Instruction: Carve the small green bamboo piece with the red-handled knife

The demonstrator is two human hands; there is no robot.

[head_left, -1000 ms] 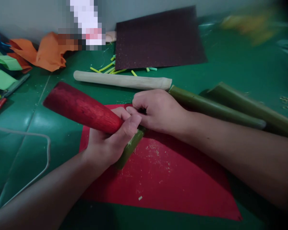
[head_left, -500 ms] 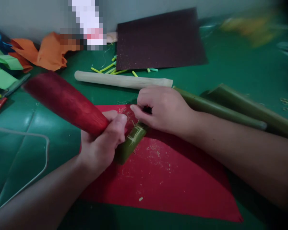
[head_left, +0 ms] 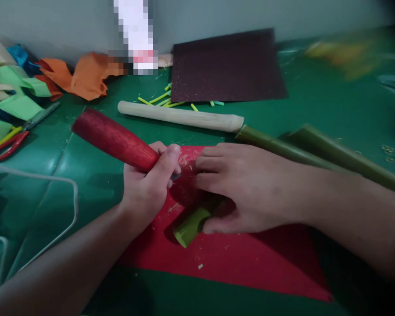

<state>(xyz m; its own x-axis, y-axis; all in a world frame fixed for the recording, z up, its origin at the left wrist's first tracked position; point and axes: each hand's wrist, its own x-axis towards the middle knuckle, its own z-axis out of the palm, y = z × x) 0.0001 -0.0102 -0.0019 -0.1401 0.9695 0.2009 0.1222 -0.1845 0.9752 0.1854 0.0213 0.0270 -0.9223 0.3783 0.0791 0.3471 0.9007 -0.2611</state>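
My left hand (head_left: 148, 184) is wrapped around a thick red wooden handle (head_left: 115, 140), whose broad end points up and left. A small grey bit shows below that fist; the rest of the tool is hidden. My right hand (head_left: 246, 188) lies over a short green bamboo piece (head_left: 192, 226), its thumb against the near side and its fingers curving over the far side. The bamboo's other end is under the palm. Beneath both hands is a red sheet (head_left: 250, 263), scattered with pale shavings.
A pale peeled stick (head_left: 181, 117) and longer green bamboo lengths (head_left: 292, 151) lie beyond my hands. A dark sheet (head_left: 228, 66) leans at the back. On the left are red-handled scissors (head_left: 11, 145), orange paper (head_left: 88, 77), green paper (head_left: 19, 92) and a bent white wire (head_left: 75, 197).
My right hand has gone from a fist at the bamboo's far end to reaching over it. The bamboo has shifted right and nearer, its scraped patch no longer showing. The red handle has tilted.
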